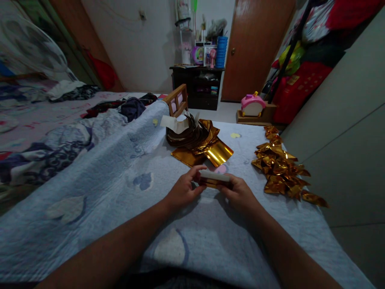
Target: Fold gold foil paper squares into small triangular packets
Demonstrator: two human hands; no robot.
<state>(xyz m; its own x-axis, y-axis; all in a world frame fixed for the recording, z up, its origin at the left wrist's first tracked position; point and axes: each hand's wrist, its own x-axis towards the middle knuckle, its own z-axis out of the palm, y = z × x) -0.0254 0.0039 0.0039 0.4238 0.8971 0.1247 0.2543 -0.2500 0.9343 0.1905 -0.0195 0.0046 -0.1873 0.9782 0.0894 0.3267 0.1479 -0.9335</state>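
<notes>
Between my two hands is a sheet of gold foil paper, partly folded, its pale side up and a gold strip along the near edge. My left hand grips its left end between thumb and fingers. At the right end, my right hand pinches it the same way. Just beyond lies a loose stack of gold foil sheets, some curled with white backs showing. To the right rests a pile of folded gold foil pieces, pointed at their ends.
A light blue quilt with heart shapes covers the bed under my arms. Rumpled clothes lie at left. A pale cabinet stands along the right edge. Beyond the bed are a dark shelf and a pink toy case.
</notes>
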